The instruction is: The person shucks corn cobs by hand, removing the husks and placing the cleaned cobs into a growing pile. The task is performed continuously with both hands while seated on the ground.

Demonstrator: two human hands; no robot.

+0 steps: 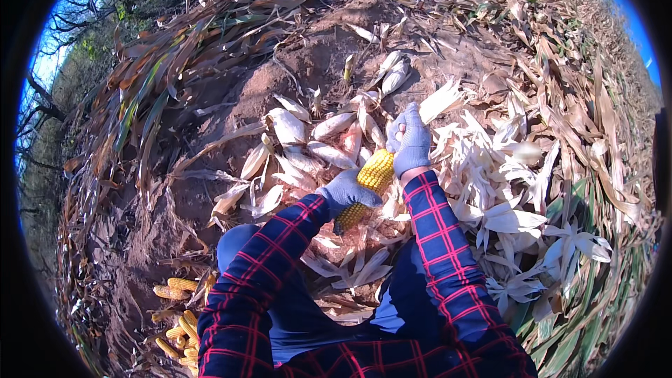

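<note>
A bare yellow ear of corn [376, 170] lies tilted in front of me, its kernels showing along most of its length. My left hand [349, 191], in a pale grey knit glove, wraps around its lower half with the thumb across the kernels. Just beyond the cob's upper end, my right hand [411, 139], gloved the same way, is closed in a fist. Pale corn husk [443, 101] sticks out past that fist and appears gripped in it. Whether the husk still joins the cob is hidden by the fingers. Several ears in their husks [331, 153] lie on the soil beyond my left hand.
Stripped husks [485, 168] are heaped on the right. Several bare yellow cobs [184, 333] lie at lower left, beside my leg. Cut stalk stubs [348, 67] poke from the brown soil [336, 26] ahead. Dry corn stalks [194, 47] are piled at left, with more leaves [572, 89] at right.
</note>
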